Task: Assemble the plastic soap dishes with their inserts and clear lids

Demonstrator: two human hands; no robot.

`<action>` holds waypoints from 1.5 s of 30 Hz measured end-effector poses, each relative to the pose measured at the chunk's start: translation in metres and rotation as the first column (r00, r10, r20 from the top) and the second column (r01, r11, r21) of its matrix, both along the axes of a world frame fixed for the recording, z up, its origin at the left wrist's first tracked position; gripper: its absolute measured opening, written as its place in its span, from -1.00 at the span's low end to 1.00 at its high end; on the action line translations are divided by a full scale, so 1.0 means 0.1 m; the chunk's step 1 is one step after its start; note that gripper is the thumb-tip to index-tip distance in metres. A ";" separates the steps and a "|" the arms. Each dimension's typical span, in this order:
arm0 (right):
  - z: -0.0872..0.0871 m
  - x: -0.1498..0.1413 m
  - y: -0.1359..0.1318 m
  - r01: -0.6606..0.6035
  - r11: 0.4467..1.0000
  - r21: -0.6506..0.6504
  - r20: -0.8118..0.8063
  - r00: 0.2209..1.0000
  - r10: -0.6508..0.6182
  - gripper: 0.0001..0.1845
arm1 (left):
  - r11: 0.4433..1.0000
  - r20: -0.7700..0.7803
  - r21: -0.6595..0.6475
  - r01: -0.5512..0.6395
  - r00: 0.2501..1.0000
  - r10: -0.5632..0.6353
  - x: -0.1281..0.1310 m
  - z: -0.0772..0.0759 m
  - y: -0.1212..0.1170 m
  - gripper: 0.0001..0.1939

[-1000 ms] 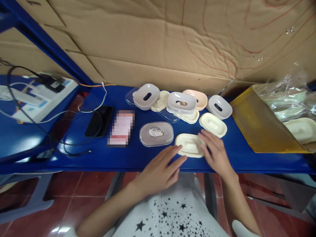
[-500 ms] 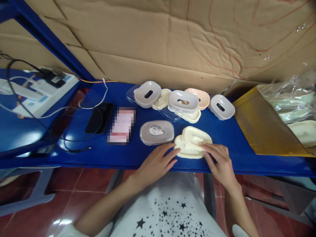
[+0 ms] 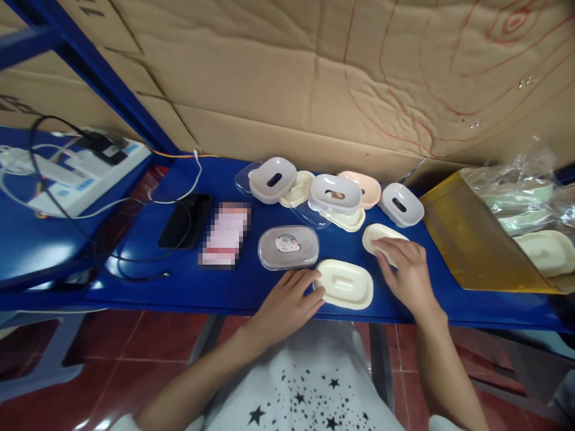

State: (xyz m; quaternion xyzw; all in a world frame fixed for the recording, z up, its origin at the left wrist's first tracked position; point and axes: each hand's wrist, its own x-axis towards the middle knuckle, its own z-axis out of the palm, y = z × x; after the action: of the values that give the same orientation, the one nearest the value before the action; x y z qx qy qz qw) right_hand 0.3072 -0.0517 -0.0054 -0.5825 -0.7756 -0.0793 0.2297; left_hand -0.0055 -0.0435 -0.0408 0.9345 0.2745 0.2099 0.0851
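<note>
A cream oval plastic soap dish insert (image 3: pixel 344 284) lies flat near the table's front edge. At its left end rest the fingertips of my left hand (image 3: pixel 287 304), with the thumb apart from the other fingers. Farther right, my right hand (image 3: pixel 406 272) has its fingers bent over a second cream insert (image 3: pixel 376 234) and grips it, covering its lower right part. A greyish soap box with a clear lid and a round label (image 3: pixel 287 246) sits just beyond my left hand.
Behind are several pale grey soap box bases (image 3: pixel 274 179), a peach base (image 3: pixel 366 187), cream inserts and clear lids. A cardboard carton (image 3: pixel 462 239) with bagged pieces stands right. Left are a blurred-out phone (image 3: pixel 224 234), a black phone (image 3: pixel 185 221), cables and a power strip (image 3: pixel 90 179).
The two cream inserts, stacked before, are now apart. My right hand has moved the upper one to the right and back. The left hand stays at the lower one; the view has shifted slightly.
</note>
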 end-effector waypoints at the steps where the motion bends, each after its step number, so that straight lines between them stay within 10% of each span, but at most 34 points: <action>1: 0.04 -0.12 0.12 -0.077 0.997 -0.027 -0.014 0.997 0.077 -0.72 | 1.000 -0.005 0.006 -0.007 1.000 0.007 -0.01 0.00 0.00 -0.90; 11: 0.11 -0.41 1.14 -0.136 0.991 -0.021 0.157 0.978 0.137 -0.65 | 0.999 0.025 0.022 -0.041 0.999 0.040 -0.06 -0.03 -0.04 -0.89; 18: 0.10 -0.34 0.23 -0.174 0.982 0.077 0.035 0.984 0.172 -0.57 | 0.999 0.099 -0.029 -0.039 0.994 0.042 -0.06 -0.07 -0.04 -0.81; 26: -0.15 -0.46 -0.82 -0.147 0.983 -0.106 -0.119 0.984 0.134 -0.31 | 0.976 0.169 -0.205 -0.075 0.979 0.111 -0.06 -0.12 -0.04 -0.51; 40: -0.18 -0.49 -0.74 -0.276 0.948 -0.160 -0.085 0.960 0.266 -0.48 | 0.992 0.162 -0.109 -0.065 0.983 0.083 -0.04 -0.12 -0.03 -0.64; 45: -0.02 -0.36 -0.29 -0.241 0.965 -0.104 -0.145 0.964 0.225 -0.55 | 0.992 0.216 -0.129 -0.010 0.976 0.038 -0.06 -0.07 -0.02 -0.65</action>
State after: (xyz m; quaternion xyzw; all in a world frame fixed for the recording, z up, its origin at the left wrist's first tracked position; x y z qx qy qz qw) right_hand 0.2709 -0.0808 -0.0074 -0.5041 -0.8252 0.0341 0.2526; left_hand -0.0112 -0.0460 -0.0477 0.8952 0.2875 0.2942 0.1716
